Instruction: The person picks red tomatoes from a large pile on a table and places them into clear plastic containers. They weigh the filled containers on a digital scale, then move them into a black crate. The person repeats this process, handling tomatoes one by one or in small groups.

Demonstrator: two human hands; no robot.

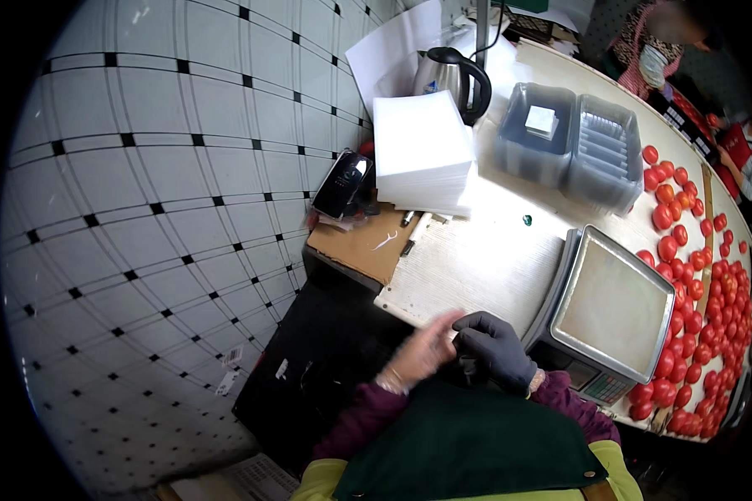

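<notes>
Dark glove material covers the right hand, which curls loosely at the near edge of the pale worktable with its fingers bent over a small dark object; that object is too small and shaded to tell what it is or whether it is truly gripped. A thin clear glove covers the left hand, blurred, its fingers stretched out and close together, touching the right hand's fingertips just above the table edge. Just to the right stands a weighing scale with a bare steel pan, and beyond it red tomatoes lie spread along the table's right side. Farther back sit a stack of white sheets, two grey plastic tubs, an electric kettle and a brown cardboard piece. White floor tiles with small black insets fill the left. Other people work at the far end.
</notes>
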